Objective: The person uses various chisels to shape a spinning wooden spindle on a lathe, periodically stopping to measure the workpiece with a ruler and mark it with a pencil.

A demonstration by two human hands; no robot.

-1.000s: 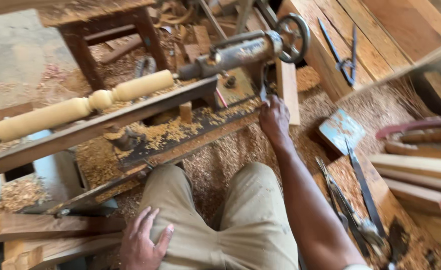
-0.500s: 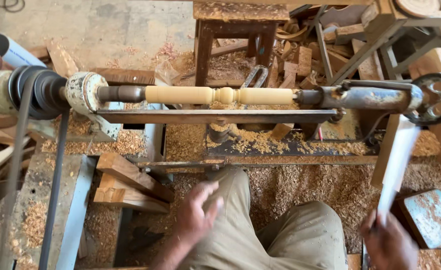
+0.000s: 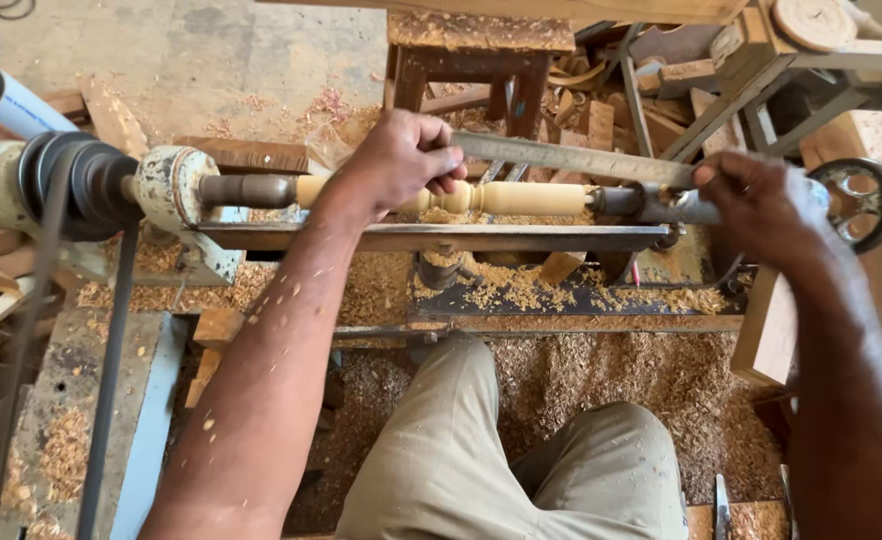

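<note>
Left hand [image 3: 396,160] and right hand [image 3: 756,205] grip a flat metal strip [image 3: 571,158] over the pale turned spindle [image 3: 521,197]

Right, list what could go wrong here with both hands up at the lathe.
1. The left hand lies right on the pale turned wooden spindle; if it spins, fingers might get caught.
2. The long flat grey metal strip, held at both ends, could snag on the spindle's beads and get jerked away.
3. The right hand sits close to the spoked metal handwheel, a possible pinch point.
</note>
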